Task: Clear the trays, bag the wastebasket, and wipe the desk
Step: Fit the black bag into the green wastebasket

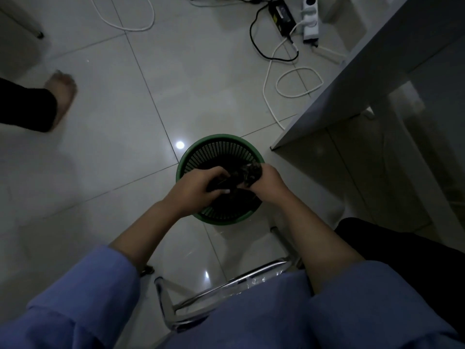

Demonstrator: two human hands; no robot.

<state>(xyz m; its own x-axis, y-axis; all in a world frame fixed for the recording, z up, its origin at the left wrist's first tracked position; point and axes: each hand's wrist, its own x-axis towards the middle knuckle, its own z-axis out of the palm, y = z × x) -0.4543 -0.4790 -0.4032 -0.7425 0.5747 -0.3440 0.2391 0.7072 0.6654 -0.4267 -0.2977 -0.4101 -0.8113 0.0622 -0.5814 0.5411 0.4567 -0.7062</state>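
A round green mesh wastebasket (217,149) stands on the tiled floor just left of the desk corner. Over its opening both hands hold a crumpled black plastic bag (247,176). My left hand (195,188) grips the bag's left end with curled fingers. My right hand (269,182) grips its right end, close to the basket's right rim. The inside of the basket below the hands looks dark; I cannot tell what lies in it.
The grey desk (352,79) runs along the right. Cables, a black power adapter (281,15) and a white power strip (310,18) lie on the floor beyond the basket. A bare foot (61,94) is at the left. A chrome chair frame (226,285) sits below me.
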